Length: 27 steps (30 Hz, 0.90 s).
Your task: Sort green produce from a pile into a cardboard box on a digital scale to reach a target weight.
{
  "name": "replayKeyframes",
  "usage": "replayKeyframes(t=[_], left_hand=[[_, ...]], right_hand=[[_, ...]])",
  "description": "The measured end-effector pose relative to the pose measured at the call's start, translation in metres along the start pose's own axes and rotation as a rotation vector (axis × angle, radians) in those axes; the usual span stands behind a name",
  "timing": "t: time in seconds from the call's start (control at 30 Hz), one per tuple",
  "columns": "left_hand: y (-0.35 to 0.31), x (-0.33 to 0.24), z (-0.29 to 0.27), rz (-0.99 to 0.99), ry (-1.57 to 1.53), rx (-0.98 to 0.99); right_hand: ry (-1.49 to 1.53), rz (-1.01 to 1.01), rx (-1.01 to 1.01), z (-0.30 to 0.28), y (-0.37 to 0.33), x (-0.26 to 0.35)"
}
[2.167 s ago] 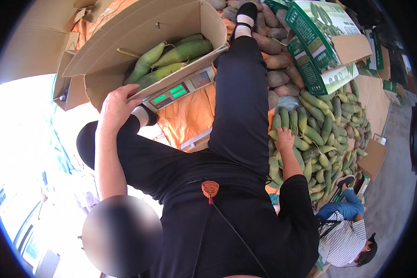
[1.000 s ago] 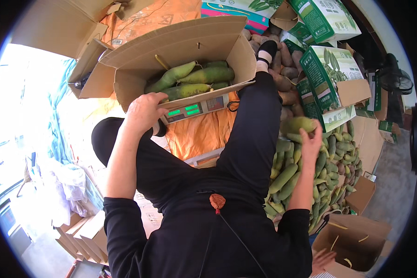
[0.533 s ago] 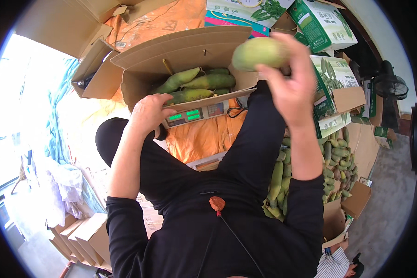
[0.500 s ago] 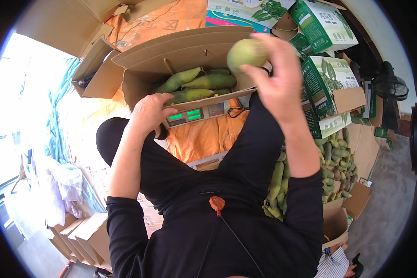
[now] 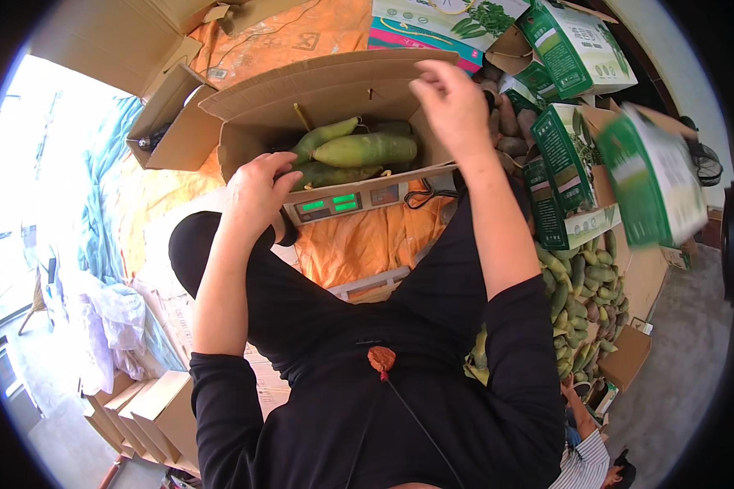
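Note:
A long open cardboard box (image 5: 326,75) stands on a digital scale (image 5: 328,209) in front of me. Several green radishes (image 5: 365,151) lie inside it, one broad radish on top. My left hand (image 5: 257,191) grips the near left rim of the box, fingers over the edge beside the radishes. Over the box's right end hovers my right hand (image 5: 457,110), slightly blurred, fingers loosely bent and apart, with nothing seen in it.
Green and white cartons (image 5: 564,175) stand at right; another carton (image 5: 652,179) is blurred in mid-air. A heap of radishes (image 5: 583,306) lies below them. At lower right, a co-worker's hand (image 5: 575,395) touches the heap. Folded cardboard boxes (image 5: 167,411) stand at lower left.
The radish has left my right hand, and a broad one shows on top in the box. My right hand shifted slightly left. A blurred carton and a co-worker's arm have appeared at right.

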State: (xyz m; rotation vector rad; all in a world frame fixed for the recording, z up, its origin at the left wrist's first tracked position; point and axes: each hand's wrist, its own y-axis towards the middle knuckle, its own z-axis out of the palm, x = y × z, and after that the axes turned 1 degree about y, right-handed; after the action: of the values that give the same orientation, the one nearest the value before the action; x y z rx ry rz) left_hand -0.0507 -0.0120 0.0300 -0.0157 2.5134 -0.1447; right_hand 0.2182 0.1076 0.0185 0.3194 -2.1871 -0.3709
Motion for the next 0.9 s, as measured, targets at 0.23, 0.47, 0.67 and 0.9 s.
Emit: replayKeyframes(t=[0.23,0.47,0.67,0.9], left_hand=[[0.008,0.004,-0.004,0.016,-0.134,-0.3],[0.009,0.028,-0.03,-0.083,-0.481,-0.413],[0.02,0.052,-0.072,-0.184,-0.264,-0.313],[0.044,0.077,-0.055,-0.475,0.277,0.212]], right_hand=[[0.078,0.485,0.105,-0.027,-0.005,-0.098],[-0.117,0.526,0.437,-0.029,-0.009,-0.094],[-0.479,0.548,0.541,-0.037,-0.005,-0.061],[-0.602,0.552,0.559,-0.032,-0.002,-0.051]])
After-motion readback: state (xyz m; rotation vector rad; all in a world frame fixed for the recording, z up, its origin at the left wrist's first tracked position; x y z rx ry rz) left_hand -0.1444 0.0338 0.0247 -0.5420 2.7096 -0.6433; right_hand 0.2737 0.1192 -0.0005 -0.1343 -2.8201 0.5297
